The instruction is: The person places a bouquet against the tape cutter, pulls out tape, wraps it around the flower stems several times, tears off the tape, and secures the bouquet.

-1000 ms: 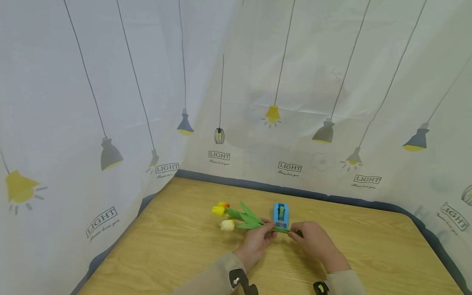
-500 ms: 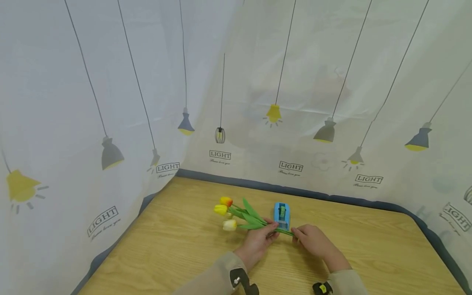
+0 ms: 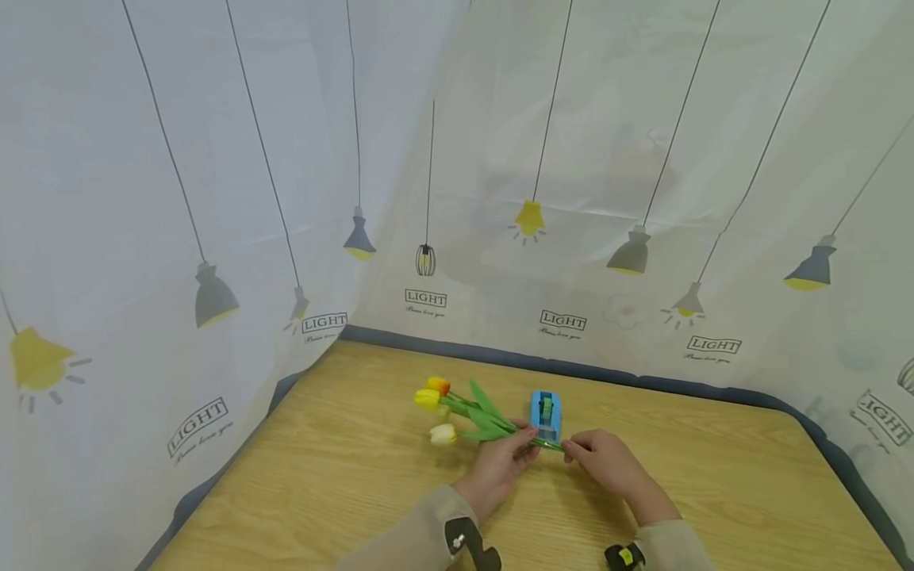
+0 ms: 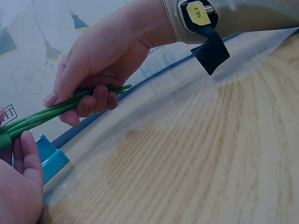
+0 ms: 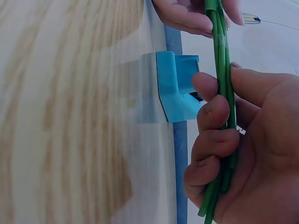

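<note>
A bunch of tulips lies sideways across both hands, with yellow (image 3: 427,398), orange-red (image 3: 439,385) and cream (image 3: 443,434) heads pointing left. My left hand (image 3: 494,469) grips the green stems just below the leaves (image 3: 487,411). Farther down, the fingers of my right hand (image 3: 607,466) curl round the lower stems (image 5: 223,70), whose cut ends stick out below the little finger in the right wrist view. A glossy clear band of tape (image 5: 222,41) wraps the stems between the two hands. Right behind the stems stands a blue tape dispenser (image 3: 546,416).
Beneath everything is a wooden table (image 3: 343,468) with a dark blue edge (image 3: 457,351) at the back. Pale curtains (image 3: 485,159) printed with hanging lamps enclose it behind and to the sides. Black camera mounts (image 3: 471,543) sit on both wrists.
The tulip heads have lifted and spread slightly, with the orange-red one showing more. My right hand has shifted its hold, and the dark stem end beyond its fingers no longer shows.
</note>
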